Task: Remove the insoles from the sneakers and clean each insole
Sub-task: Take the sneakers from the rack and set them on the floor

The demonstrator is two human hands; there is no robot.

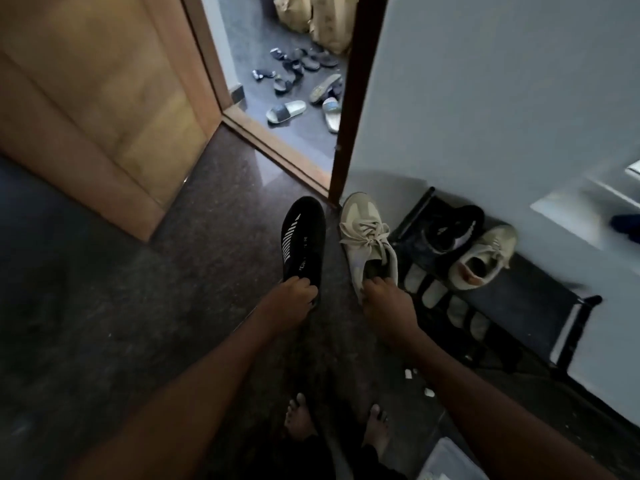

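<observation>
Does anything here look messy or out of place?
Yes. Past the wooden doorway, dark and white sandals lie scattered about. Small white scraps dot the dark floor beside the black shoe rack. Also mismatched: the left hand grips a black striped sneaker, the right hand a beige laced sneaker.

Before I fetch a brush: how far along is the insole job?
Done: nothing; no insole visibly out. In hand: left hand grips the black sneaker, right hand the beige sneaker. Left: pulling and cleaning every insole, including the second black sneaker and second beige sneaker on the rack.
</observation>
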